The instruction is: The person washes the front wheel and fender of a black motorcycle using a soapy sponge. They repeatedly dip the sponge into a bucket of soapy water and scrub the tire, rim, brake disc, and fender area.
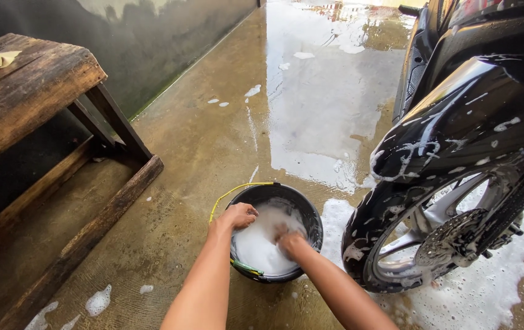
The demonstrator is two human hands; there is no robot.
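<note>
Fingers of the left hand (237,216) curled over the near-left rim of the bucket (311,214); right hand (289,241) sunk in suds, finger state impossible to tell. Bucket on wet floor (213,140), just left of the motorcycle wheel (433,238). Could tip from a hard rim pull, or slide on slick foam.

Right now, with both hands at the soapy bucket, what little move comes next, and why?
Probably lift the right hand out of the suds: it is sunk in foam inside the black bucket, the left hand steadies the rim, and the motorcycle's front wheel beside it is only patchily soaped.
</note>
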